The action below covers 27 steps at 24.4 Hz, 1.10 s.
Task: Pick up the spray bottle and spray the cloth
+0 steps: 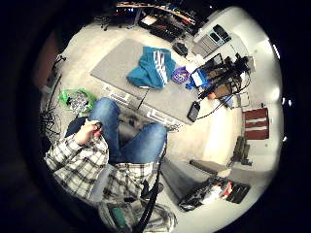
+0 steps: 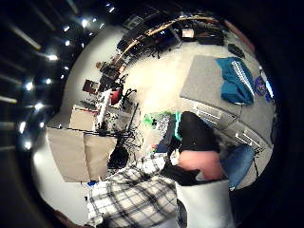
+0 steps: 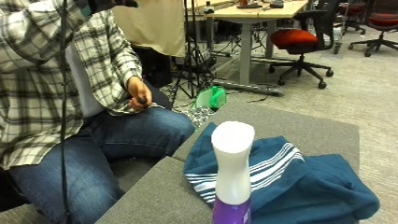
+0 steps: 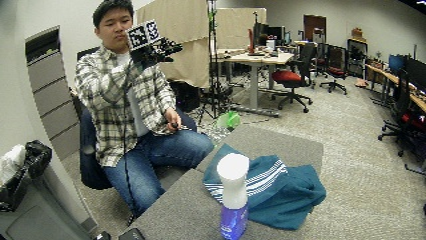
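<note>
Grey felt covers the low table (image 3: 298,122) we sit beside, set on speckled carpet in an office with desks and a red-seated chair (image 3: 302,39) behind. Near the table's nearer edge stands the spray bottle (image 3: 232,175) — white top, purple base — upright and touching the blue cloth (image 3: 298,184), a white-striped garment heaped toward the nearer corner. A green bag (image 3: 210,98) sits on the floor off the table's far edge, near our knees.

We hold the gloved right hand (image 4: 154,50) raised at chest height, well apart from the bottle and cloth, nothing in it; whether its fingers are curled or straight we cannot tell. Our bare left hand (image 3: 139,94) rests at the lap — holding a small dark object.
</note>
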Available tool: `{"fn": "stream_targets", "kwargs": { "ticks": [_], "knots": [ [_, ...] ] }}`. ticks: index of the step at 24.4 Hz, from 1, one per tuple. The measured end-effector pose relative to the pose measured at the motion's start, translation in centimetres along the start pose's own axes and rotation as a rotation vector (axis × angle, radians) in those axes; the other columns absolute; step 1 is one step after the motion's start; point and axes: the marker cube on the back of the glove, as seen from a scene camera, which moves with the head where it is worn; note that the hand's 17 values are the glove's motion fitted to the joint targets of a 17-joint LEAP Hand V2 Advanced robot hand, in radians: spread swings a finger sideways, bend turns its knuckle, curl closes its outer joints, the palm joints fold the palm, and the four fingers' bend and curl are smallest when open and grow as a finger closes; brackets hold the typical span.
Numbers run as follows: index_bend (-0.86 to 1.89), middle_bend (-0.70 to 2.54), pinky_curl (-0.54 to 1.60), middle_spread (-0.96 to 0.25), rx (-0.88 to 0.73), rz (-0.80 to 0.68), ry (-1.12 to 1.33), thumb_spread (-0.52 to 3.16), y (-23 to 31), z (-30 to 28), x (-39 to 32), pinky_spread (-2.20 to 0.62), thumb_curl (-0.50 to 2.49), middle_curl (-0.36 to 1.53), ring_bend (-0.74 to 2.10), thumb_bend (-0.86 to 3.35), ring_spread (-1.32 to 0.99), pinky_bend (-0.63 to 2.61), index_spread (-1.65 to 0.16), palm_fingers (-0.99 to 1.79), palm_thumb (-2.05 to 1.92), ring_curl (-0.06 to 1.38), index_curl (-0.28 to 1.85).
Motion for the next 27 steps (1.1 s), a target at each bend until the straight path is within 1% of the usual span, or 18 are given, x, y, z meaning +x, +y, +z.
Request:
{"fn": "stream_targets", "kwargs": {
  "ticks": [5,11,21,27],
  "knots": [
    [0.22,0.17,0.09,-0.01,0.002,-0.004,-0.001,0.67,-0.3,-0.1,0.3,0.13,0.15,0.07,0.23,0.27,0.13,0.38,-0.24,0.19,0.44,0.07,0.12],
    [0.21,0.17,0.13,-0.01,0.010,-0.001,-0.004,0.90,-0.4,-0.1,0.2,0.18,0.20,0.10,0.23,0.25,0.17,0.40,-0.30,0.16,0.46,0.10,0.18],
    [0.19,0.17,0.15,-0.01,-0.018,0.008,0.005,1.07,-1.6,1.0,1.6,0.21,0.27,0.15,0.24,0.20,0.20,0.41,-0.34,0.14,0.49,0.13,0.24],
    [0.18,0.17,0.16,-0.01,-0.009,0.031,0.019,1.08,-3.0,1.9,4.8,0.22,0.32,0.17,0.26,0.17,0.21,0.42,-0.35,0.12,0.54,0.16,0.26]
  ]
}}
